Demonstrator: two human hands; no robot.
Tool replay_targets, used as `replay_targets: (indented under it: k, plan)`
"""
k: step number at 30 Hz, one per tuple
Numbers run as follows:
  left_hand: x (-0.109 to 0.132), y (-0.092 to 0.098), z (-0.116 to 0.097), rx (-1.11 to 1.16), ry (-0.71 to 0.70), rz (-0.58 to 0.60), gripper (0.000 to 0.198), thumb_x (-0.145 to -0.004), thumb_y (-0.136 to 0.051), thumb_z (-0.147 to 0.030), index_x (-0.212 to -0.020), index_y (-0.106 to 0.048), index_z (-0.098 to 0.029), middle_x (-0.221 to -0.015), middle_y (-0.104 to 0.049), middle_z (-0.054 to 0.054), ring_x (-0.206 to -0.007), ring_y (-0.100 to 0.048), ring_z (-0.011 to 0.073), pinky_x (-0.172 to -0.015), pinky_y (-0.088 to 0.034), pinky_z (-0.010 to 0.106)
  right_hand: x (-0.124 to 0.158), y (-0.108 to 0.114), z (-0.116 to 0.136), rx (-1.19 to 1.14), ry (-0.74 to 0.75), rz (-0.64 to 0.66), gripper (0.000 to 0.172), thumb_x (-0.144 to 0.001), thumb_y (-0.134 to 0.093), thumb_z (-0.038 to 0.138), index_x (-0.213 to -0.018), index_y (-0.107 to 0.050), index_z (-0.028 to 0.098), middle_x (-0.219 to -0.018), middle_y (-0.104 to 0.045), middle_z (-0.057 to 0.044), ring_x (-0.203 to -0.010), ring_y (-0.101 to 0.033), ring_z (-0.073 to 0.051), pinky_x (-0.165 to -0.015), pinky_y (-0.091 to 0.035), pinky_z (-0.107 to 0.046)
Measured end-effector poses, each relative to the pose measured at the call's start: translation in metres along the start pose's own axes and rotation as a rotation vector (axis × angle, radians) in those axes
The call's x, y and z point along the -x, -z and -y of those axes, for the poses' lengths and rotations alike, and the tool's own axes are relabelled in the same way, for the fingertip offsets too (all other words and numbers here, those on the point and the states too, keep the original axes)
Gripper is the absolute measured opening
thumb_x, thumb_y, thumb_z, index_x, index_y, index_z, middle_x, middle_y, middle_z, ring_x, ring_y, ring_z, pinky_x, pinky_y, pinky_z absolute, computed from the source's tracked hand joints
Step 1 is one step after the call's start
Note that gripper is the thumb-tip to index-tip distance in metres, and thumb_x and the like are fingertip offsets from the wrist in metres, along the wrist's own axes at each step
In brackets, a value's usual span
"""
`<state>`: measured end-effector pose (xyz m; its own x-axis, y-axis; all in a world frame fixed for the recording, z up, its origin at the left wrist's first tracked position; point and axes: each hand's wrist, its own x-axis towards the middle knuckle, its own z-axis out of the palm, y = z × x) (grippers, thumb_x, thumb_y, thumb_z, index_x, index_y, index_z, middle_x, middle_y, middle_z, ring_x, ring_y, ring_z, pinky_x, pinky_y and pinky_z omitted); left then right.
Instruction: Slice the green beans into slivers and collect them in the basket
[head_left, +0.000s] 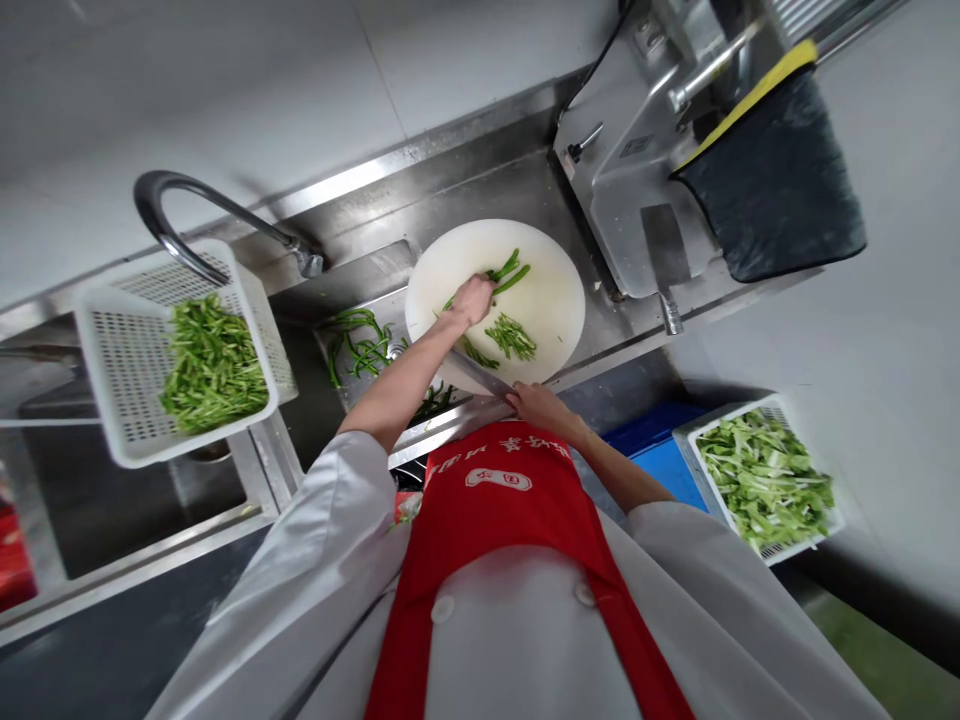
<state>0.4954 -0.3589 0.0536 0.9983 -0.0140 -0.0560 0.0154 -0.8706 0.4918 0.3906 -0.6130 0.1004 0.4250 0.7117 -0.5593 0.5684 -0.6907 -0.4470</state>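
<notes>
On a round white cutting board (551, 290), my left hand (474, 299) is closed over a few long green peppers (513, 277), whose ends stick out past the fingers. My right hand (546, 412) grips the handle of a kitchen knife (480, 374) at the board's near edge. The blade points left, low over the board beneath my left forearm. A small pile of cut green strips (511, 337) lies near the board's middle, and more cut pieces (478, 353) sit beside the blade. Whole green peppers (361, 345) lie loose in the sink area left of the board.
A white basket of cut green strips (210, 365) stands at the left, under a curved faucet (225, 200). To the right, a cleaver (664, 250) rests by a metal machine (637, 170) with a dark cloth (780, 180). Lower right, another white basket holds chopped greens (765, 475).
</notes>
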Motion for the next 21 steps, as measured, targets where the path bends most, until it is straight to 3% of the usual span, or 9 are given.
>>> replay_targets:
  k: [3, 5, 7, 9, 11, 13, 15, 17, 21]
  plan:
    - [0.019, 0.034, 0.001, 0.078, -0.028, -0.15, 0.019, -0.093, -0.054, -0.015, -0.094, -0.072, -0.009, -0.091, -0.066, 0.01, -0.09, -0.061, 0.0223, -0.086, -0.049, 0.035, -0.003, 0.008, -0.018, -0.081, -0.034, -0.032, 0.035, -0.107, -0.037, 0.034, -0.11, -0.065, 0.014, -0.105, -0.073, -0.014, -0.1, -0.068, -0.022, -0.086, -0.044, -0.027]
    - [0.052, 0.057, 0.004, 0.124, -0.041, -0.301, 0.025, -0.098, -0.052, -0.024, -0.105, -0.071, -0.009, -0.097, -0.066, 0.009, -0.095, -0.06, 0.0211, -0.09, -0.049, 0.036, -0.004, 0.016, -0.033, -0.131, -0.103, -0.065, 0.035, -0.105, -0.039, 0.032, -0.106, -0.068, 0.012, -0.106, -0.074, -0.015, -0.098, -0.067, -0.022, -0.084, -0.045, -0.027]
    - [0.099, 0.066, 0.009, 0.136, -0.045, -0.416, 0.027, -0.1, -0.053, -0.03, -0.113, -0.07, -0.014, -0.103, -0.065, 0.008, -0.1, -0.06, 0.0209, -0.093, -0.048, 0.037, -0.001, 0.023, -0.046, -0.167, -0.164, -0.113, 0.035, -0.103, -0.041, 0.03, -0.106, -0.07, 0.011, -0.106, -0.074, -0.016, -0.097, -0.067, -0.023, -0.084, -0.046, -0.027]
    - [0.151, 0.054, 0.016, 0.119, -0.059, -0.45, 0.025, -0.099, -0.054, -0.031, -0.115, -0.07, -0.019, -0.107, -0.065, 0.007, -0.103, -0.059, 0.0213, -0.094, -0.049, 0.037, 0.005, 0.025, -0.053, -0.195, -0.147, -0.166, 0.034, -0.099, -0.045, 0.027, -0.118, -0.069, 0.012, -0.111, -0.074, -0.015, -0.101, -0.067, -0.024, -0.088, -0.048, -0.029]
    - [0.196, 0.024, 0.025, 0.104, -0.082, -0.409, 0.024, -0.099, -0.052, -0.028, -0.113, -0.072, -0.023, -0.105, -0.066, 0.007, -0.101, -0.059, 0.0218, -0.089, -0.05, 0.038, 0.011, 0.019, -0.052, -0.236, -0.052, -0.192, 0.047, -0.094, -0.049, 0.023, -0.139, -0.059, 0.016, -0.125, -0.071, -0.012, -0.111, -0.065, -0.024, -0.095, -0.048, -0.031]
    - [0.226, -0.012, 0.033, 0.105, -0.076, -0.367, 0.026, -0.1, -0.049, -0.026, -0.111, -0.073, -0.024, -0.104, -0.067, 0.008, -0.097, -0.058, 0.0223, -0.086, -0.051, 0.039, 0.017, 0.005, -0.044, -0.277, 0.037, -0.172, 0.068, -0.089, -0.053, 0.023, -0.156, -0.041, 0.021, -0.139, -0.063, -0.008, -0.119, -0.062, -0.025, -0.101, -0.047, -0.035]
    - [0.239, -0.042, 0.041, 0.122, -0.03, -0.364, 0.028, -0.1, -0.048, -0.025, -0.111, -0.073, -0.025, -0.106, -0.066, 0.009, -0.097, -0.058, 0.0228, -0.086, -0.051, 0.041, 0.02, -0.015, -0.031, -0.274, 0.051, -0.111, 0.081, -0.088, -0.056, 0.026, -0.162, -0.025, 0.02, -0.142, -0.061, -0.01, -0.119, -0.062, -0.027, -0.101, -0.048, -0.039]
    - [0.24, -0.057, 0.046, 0.151, 0.019, -0.385, 0.026, -0.099, -0.051, -0.028, -0.113, -0.073, -0.026, -0.109, -0.065, 0.009, -0.101, -0.058, 0.0235, -0.09, -0.051, 0.043, 0.023, -0.034, -0.018, -0.204, 0.002, -0.059, 0.087, -0.09, -0.054, 0.028, -0.165, -0.012, 0.017, -0.134, -0.066, -0.014, -0.111, -0.067, -0.028, -0.096, -0.051, -0.039]
    - [0.244, -0.058, 0.05, 0.212, 0.101, -0.498, 0.03, -0.095, -0.061, -0.039, -0.12, -0.07, -0.025, -0.116, -0.063, 0.01, -0.11, -0.058, 0.0257, -0.099, -0.048, 0.046, 0.022, -0.059, 0.005, 0.029, -0.105, -0.04, 0.084, -0.097, -0.044, 0.025, -0.164, 0.005, 0.014, -0.11, -0.075, -0.015, -0.095, -0.071, -0.028, -0.087, -0.052, -0.036]
